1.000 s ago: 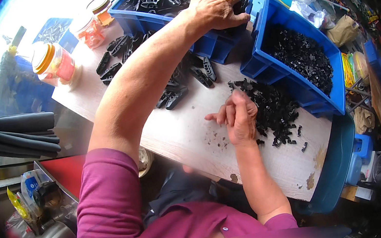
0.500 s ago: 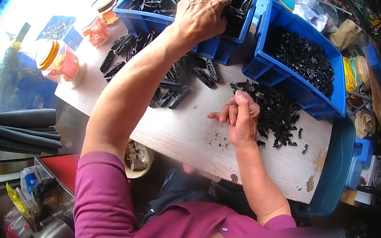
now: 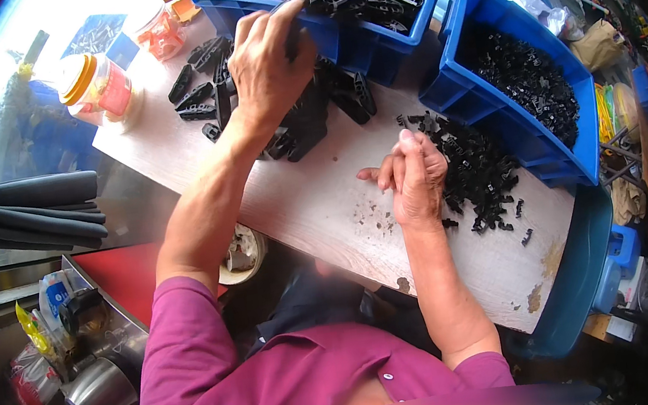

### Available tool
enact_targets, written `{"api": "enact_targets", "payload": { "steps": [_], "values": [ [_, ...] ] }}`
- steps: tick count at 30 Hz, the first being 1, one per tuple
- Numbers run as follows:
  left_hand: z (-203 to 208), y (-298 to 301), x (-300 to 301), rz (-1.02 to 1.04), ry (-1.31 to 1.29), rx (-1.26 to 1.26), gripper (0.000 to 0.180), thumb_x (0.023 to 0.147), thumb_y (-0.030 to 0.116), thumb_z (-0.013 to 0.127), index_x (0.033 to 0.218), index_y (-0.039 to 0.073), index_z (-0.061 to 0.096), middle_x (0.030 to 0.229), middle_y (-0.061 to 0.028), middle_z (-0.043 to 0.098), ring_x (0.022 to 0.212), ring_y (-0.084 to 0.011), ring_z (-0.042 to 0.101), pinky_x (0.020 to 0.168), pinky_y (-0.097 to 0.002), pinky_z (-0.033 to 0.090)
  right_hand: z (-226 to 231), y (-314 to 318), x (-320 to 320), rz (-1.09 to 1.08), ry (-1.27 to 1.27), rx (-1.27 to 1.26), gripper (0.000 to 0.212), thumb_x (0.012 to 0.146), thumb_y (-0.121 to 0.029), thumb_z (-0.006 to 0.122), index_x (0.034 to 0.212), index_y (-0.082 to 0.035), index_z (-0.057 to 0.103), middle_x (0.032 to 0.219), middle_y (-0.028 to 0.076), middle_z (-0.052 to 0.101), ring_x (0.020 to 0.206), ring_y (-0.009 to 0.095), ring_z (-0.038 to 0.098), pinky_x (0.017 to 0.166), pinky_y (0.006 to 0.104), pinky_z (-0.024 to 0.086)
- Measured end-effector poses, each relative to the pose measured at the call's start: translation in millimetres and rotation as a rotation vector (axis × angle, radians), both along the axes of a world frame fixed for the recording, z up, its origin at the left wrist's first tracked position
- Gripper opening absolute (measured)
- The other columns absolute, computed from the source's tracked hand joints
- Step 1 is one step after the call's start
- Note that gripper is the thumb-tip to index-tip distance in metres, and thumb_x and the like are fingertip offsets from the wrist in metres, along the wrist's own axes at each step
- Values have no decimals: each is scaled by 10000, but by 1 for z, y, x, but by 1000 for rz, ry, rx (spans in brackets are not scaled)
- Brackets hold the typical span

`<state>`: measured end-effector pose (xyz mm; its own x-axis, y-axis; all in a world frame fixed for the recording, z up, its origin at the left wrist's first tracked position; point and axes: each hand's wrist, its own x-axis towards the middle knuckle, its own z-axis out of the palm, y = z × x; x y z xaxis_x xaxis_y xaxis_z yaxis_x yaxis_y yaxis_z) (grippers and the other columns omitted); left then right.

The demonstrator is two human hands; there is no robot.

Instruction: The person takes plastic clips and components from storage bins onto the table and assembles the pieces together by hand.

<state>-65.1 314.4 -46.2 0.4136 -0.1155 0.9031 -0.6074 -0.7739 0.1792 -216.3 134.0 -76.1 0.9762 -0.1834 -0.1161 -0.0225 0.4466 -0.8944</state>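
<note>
My left hand [image 3: 270,64] is in front of the large blue bin [image 3: 393,49], closed round an elongated black plastic part [image 3: 296,29] that shows between thumb and fingers. Similar black parts [image 3: 353,1] fill that bin, and more elongated black parts [image 3: 195,94] lie on the table below and left of the hand; some dark shapes under the palm are blurred. My right hand [image 3: 419,180] is held over the table with fingers curled in and thumb on top; whether anything is inside is hidden. Beside it spreads a pile of small black clip-like pieces [image 3: 474,171].
A second blue bin [image 3: 449,83] of small black pieces stands at the right. Lidded jars [image 3: 98,94] line the table's far left. A teal tub [image 3: 588,234] sits by the right edge, a bucket [image 3: 256,264] below the left edge. A metal kettle [image 3: 102,399] is at lower left.
My left hand has come out of the large bin, moving left and nearer over the table parts, with a black part in it. My right hand remains curled in about the same place.
</note>
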Motion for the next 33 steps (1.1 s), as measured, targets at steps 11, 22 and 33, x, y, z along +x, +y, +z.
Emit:
{"api": "enact_targets", "payload": {
  "steps": [11, 22, 33],
  "values": [
    [-17, 7, -26, 136, 217, 17, 486, 718, 257, 790, 1150, 92, 640, 1146, -131, 610, 1137, -351, 519, 975, -442, 433, -3, -6, 0, 225, -37, -115, 264, 947, -226, 543, 730, -81, 508, 464, -25, 309, 407, 100, 400, 532, 428, 600],
    [34, -22, -22, 178, 45, 55, 536, 780, 329, 787, 1219, 97, 583, 1194, -156, 589, 1138, -321, 555, 977, -467, 417, -2, 2, -1, -121, -15, 11, 268, 952, -216, 567, 729, -74, 525, 469, -28, 333, 404, 99, 411, 541, 404, 599],
    [77, -18, 90, 66, 567, 162, 734, 805, 576, 626, 1364, 118, 496, 1272, -263, 544, 1167, -437, 530, 983, -529, 433, -1, -11, -4, 198, 0, -107, 298, 940, -251, 568, 706, -77, 507, 491, -8, 402, 430, 83, 406, 500, 365, 573]
  ]
}}
